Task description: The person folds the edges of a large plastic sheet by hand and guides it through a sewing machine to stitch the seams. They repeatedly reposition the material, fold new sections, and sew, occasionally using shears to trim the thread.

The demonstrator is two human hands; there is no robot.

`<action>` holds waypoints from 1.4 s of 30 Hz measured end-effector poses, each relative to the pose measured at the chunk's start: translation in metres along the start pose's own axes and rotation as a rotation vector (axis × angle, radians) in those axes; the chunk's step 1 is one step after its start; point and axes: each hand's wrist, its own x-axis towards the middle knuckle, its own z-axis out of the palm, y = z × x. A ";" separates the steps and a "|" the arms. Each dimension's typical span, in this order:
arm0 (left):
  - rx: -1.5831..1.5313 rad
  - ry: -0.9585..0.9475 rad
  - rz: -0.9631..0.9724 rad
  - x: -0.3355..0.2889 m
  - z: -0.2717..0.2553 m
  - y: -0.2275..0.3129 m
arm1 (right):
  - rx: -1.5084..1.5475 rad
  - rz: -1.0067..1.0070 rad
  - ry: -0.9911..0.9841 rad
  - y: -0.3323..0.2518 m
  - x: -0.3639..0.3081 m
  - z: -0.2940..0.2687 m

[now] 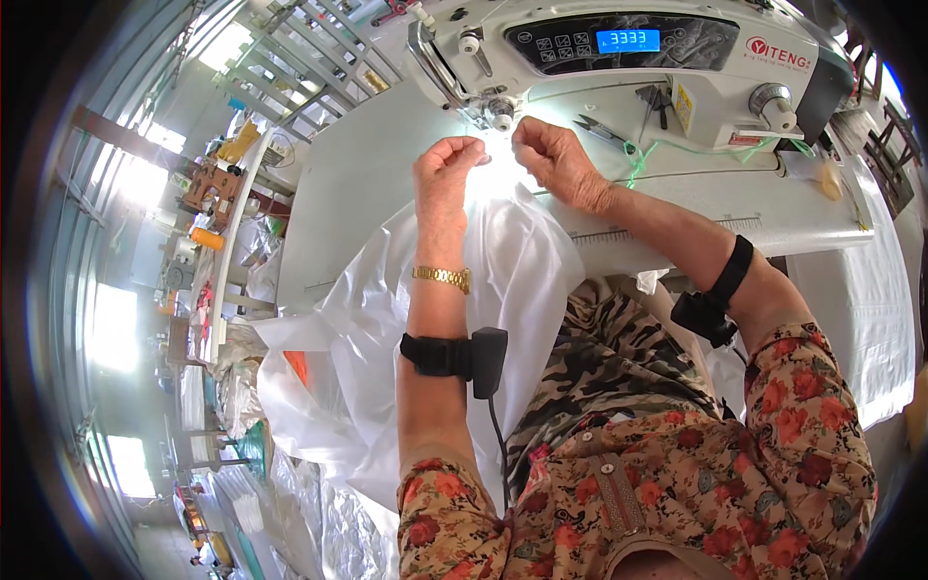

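From afar, I see the left hand (445, 172) and right hand (564, 166), fingers pressed together (can't tell on what), by the long white sewing machine (643, 85). Loose shiny white cloth (387, 275) already hangs there; sewing seems unfinished.

- On the glossy black control panel (696, 45) of the white metal sewing machine (619, 85), a blue-lit rectangular display (628, 41) shows a row of large pale digits.
- Small symbols mark the square buttons (563, 46) left of it.
- Red lettering (785, 53) beside a round red emblem stands on the machine's white right end, finer print underneath.
- A yellow rectangular label (683, 104) carries print too small to read.
- A black ruler scale (601, 235) marks the pale table's front edge.
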 end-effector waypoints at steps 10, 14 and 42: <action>-0.086 0.082 -0.092 -0.002 0.007 0.013 | -0.224 0.133 -0.042 0.005 0.009 0.010; 0.030 0.189 0.034 0.008 0.008 0.012 | -0.178 0.275 0.008 0.011 0.017 0.006; 0.358 0.243 0.224 0.012 0.019 -0.003 | -0.225 0.308 0.370 0.019 0.020 0.001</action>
